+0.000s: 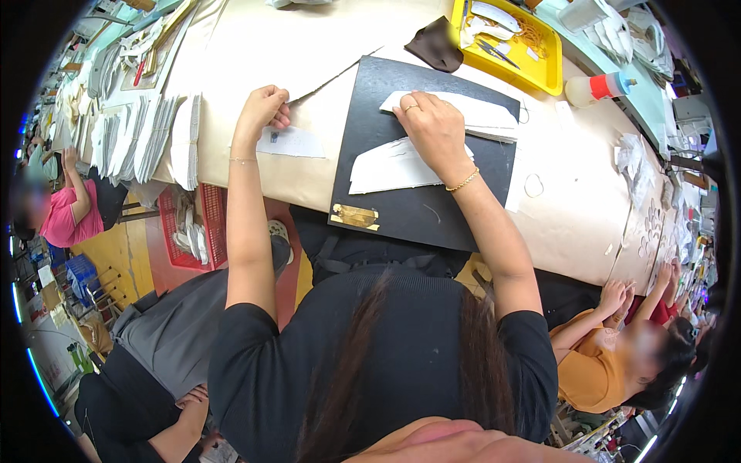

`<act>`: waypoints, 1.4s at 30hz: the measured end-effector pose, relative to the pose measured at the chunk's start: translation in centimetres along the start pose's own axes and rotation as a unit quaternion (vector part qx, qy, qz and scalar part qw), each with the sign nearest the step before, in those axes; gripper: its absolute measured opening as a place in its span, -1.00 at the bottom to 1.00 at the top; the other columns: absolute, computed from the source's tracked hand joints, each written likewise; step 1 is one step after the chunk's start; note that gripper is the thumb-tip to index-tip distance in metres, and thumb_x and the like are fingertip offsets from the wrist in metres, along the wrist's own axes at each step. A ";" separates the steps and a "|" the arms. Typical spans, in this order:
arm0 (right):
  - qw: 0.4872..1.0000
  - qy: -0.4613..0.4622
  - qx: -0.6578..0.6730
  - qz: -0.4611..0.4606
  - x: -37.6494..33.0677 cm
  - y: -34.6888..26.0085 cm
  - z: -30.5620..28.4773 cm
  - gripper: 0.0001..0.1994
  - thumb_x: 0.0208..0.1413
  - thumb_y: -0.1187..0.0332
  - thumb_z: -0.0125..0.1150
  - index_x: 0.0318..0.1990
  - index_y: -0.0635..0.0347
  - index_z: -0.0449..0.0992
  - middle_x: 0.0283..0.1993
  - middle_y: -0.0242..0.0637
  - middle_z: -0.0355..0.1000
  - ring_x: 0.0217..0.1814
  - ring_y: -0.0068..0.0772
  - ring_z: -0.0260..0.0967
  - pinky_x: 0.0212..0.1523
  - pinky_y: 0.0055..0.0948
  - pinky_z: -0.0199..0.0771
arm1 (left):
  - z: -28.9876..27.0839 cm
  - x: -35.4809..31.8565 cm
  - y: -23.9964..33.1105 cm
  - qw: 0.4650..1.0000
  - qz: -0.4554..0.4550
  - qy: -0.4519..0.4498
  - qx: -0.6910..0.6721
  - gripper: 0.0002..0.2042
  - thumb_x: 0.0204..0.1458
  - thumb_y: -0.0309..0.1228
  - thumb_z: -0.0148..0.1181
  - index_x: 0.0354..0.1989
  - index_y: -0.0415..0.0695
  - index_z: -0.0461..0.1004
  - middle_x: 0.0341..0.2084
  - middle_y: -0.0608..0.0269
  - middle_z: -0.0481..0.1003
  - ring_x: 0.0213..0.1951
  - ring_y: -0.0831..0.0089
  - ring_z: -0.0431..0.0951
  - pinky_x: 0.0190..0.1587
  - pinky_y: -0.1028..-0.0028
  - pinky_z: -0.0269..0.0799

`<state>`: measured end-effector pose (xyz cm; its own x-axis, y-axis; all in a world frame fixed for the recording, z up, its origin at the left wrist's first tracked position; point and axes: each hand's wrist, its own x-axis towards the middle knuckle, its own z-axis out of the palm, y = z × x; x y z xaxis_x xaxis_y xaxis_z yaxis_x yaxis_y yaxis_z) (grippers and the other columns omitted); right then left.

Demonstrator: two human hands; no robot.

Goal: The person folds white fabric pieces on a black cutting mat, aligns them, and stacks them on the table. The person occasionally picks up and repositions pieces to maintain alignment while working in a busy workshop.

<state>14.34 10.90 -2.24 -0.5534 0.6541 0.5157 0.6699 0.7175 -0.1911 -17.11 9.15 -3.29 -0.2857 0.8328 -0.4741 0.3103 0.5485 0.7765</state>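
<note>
A black square board [428,208] lies on the table in front of me. On it are two stacks of white, curved, cut pieces, one farther stack [486,117] and one nearer stack [390,171]. My right hand [434,133] is closed, fingertips down at the left part of the farther stack, seemingly gripping a white piece; the thumb is mostly hidden. Left of the board my left hand [267,108] is raised over the table with curled fingers. A thin dark line [336,76] runs from near its fingertips. Below it lies a white paper slip [292,143].
Bundles of white cut pieces [139,139] stand at the left. Far right are a yellow tray [552,65] with scissors, a dark brown piece [434,46] and a bottle [598,89]. A red basket [212,224] stands below the table edge. Co-workers sit on both sides.
</note>
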 end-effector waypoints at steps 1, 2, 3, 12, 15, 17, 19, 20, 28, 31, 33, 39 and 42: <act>1.000 -0.014 0.005 0.009 -0.1 -0.1 0.3 -0.82 -0.05 0.37 0.35 -0.45 0.15 0.43 -0.28 -0.27 0.54 -0.23 -0.30 0.52 -0.24 -0.35 0.51 | -0.2 0.1 -0.1 0.999 -0.002 0.005 0.041 -0.81 0.07 -0.34 0.12 -0.43 -0.23 0.43 -0.58 0.18 0.50 -0.60 0.49 0.54 -0.57 0.57 0.42; 0.999 -0.024 0.011 0.025 0.0 -0.2 0.3 -0.81 -0.05 0.34 0.37 -0.45 0.16 0.44 -0.25 -0.26 0.54 -0.18 -0.29 0.52 -0.19 -0.35 0.51 | -0.4 -0.1 0.0 0.996 -0.009 0.017 0.083 -0.80 0.07 -0.33 0.14 -0.44 -0.23 0.43 -0.59 0.18 0.50 -0.61 0.49 0.53 -0.56 0.56 0.42; 0.999 -0.009 0.027 0.013 0.0 -0.2 0.0 -0.81 -0.05 0.32 0.37 -0.44 0.17 0.46 -0.21 -0.24 0.54 -0.13 -0.26 0.50 -0.14 -0.33 0.50 | -0.3 -0.5 0.1 0.990 0.016 0.057 0.129 -0.79 0.06 -0.31 0.17 -0.43 -0.24 0.44 -0.59 0.18 0.50 -0.60 0.47 0.52 -0.54 0.53 0.42; 0.979 0.022 0.166 0.116 -2.9 -0.8 -4.6 -0.88 -0.04 0.44 0.37 -0.38 0.24 0.54 -0.07 -0.21 0.49 0.04 -0.11 0.40 0.01 -0.27 0.41 | 9.7 -13.5 0.0 0.948 0.245 -0.018 0.201 -0.59 -0.15 -0.29 0.46 -0.19 -0.22 0.45 -0.32 0.09 0.43 -0.25 0.32 0.45 -0.20 0.38 0.41; 0.976 -0.003 0.199 0.087 -5.0 -2.4 -4.7 -0.89 -0.04 0.45 0.36 -0.39 0.24 0.53 -0.08 -0.21 0.49 0.03 -0.13 0.40 0.01 -0.26 0.41 | 10.8 -14.8 -0.4 0.939 0.245 0.028 0.241 -0.58 -0.16 -0.28 0.48 -0.23 -0.25 0.43 -0.40 0.08 0.44 -0.34 0.24 0.46 -0.23 0.34 0.42; 0.968 -0.022 0.226 0.103 -6.2 -3.4 -4.7 -0.89 -0.05 0.47 0.36 -0.40 0.24 0.53 -0.08 -0.21 0.49 0.04 -0.12 0.40 0.02 -0.26 0.41 | 10.7 -15.1 -0.6 0.956 0.174 0.000 0.235 -0.61 -0.13 -0.28 0.46 -0.26 -0.25 0.43 -0.49 0.12 0.45 -0.41 0.27 0.47 -0.29 0.37 0.42; 0.962 -0.026 0.246 0.112 -6.9 -4.3 -4.5 -0.89 -0.06 0.48 0.36 -0.40 0.24 0.53 -0.08 -0.21 0.49 0.04 -0.12 0.40 0.02 -0.25 0.42 | 10.3 -15.2 -0.7 0.976 0.085 -0.032 0.199 -0.67 -0.07 -0.30 0.43 -0.30 -0.25 0.45 -0.55 0.20 0.46 -0.48 0.37 0.47 -0.36 0.45 0.41; 0.959 -0.024 0.257 0.116 -7.1 -4.7 -4.5 -0.89 -0.06 0.51 0.36 -0.37 0.25 0.54 -0.06 -0.20 0.51 0.05 -0.15 0.40 0.01 -0.28 0.42 | 10.0 -15.1 -0.8 0.982 0.044 -0.054 0.175 -0.70 -0.04 -0.31 0.41 -0.31 -0.25 0.45 -0.59 0.24 0.46 -0.52 0.42 0.46 -0.40 0.49 0.40; 0.925 -0.048 0.350 0.139 -7.0 -6.6 -5.0 -0.81 -0.04 0.43 0.39 -0.27 0.25 0.56 -0.06 -0.22 0.51 0.02 -0.15 0.42 0.02 -0.31 0.42 | 8.8 -14.5 -0.4 0.960 0.005 -0.217 -0.177 -0.74 0.21 -0.20 0.17 -0.33 -0.18 0.48 -0.55 0.43 0.45 -0.48 0.71 0.41 -0.44 0.65 0.33; 0.916 -0.042 0.363 0.165 -6.5 -6.6 -5.7 -0.76 -0.06 0.40 0.42 -0.23 0.25 0.54 -0.07 -0.21 0.51 0.01 -0.20 0.43 0.00 -0.33 0.43 | 9.5 -14.9 0.0 0.923 0.046 -0.274 -0.265 -0.77 0.26 -0.24 0.10 -0.31 -0.16 0.46 -0.52 0.44 0.43 -0.45 0.71 0.40 -0.39 0.65 0.33; 0.905 -0.036 0.384 0.182 -6.3 -6.6 -6.4 -0.72 -0.09 0.39 0.45 -0.22 0.24 0.53 -0.07 -0.21 0.50 0.00 -0.22 0.44 0.00 -0.35 0.43 | 10.3 -15.2 0.3 0.899 0.091 -0.291 -0.313 -0.79 0.28 -0.27 0.06 -0.30 -0.16 0.44 -0.48 0.43 0.41 -0.43 0.70 0.39 -0.35 0.65 0.32; 0.872 -0.043 0.422 0.245 -6.2 -6.7 -8.1 -0.75 -0.04 0.40 0.44 -0.26 0.26 0.48 -0.06 -0.19 0.48 -0.01 -0.37 0.45 0.00 -0.43 0.44 | 12.7 -16.2 1.5 0.893 0.312 -0.234 -0.226 -0.78 0.27 -0.33 0.04 -0.32 -0.24 0.41 -0.37 0.35 0.33 -0.35 0.62 0.33 -0.28 0.60 0.25; 0.827 -0.038 0.485 0.282 -6.2 -6.4 -8.7 -0.79 0.00 0.37 0.42 -0.31 0.24 0.50 -0.10 -0.17 0.52 -0.08 -0.35 0.49 -0.06 -0.41 0.47 | 12.8 -16.8 2.1 0.894 0.324 -0.227 -0.209 -0.81 0.25 -0.36 0.06 -0.34 -0.24 0.43 -0.38 0.30 0.35 -0.34 0.55 0.33 -0.24 0.55 0.25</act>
<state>17.83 0.18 3.06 -0.3421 0.9371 0.0688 0.1392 0.1229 -0.9826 -0.10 -2.69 1.01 0.2577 0.9624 0.0857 -0.1148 -0.0575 0.9917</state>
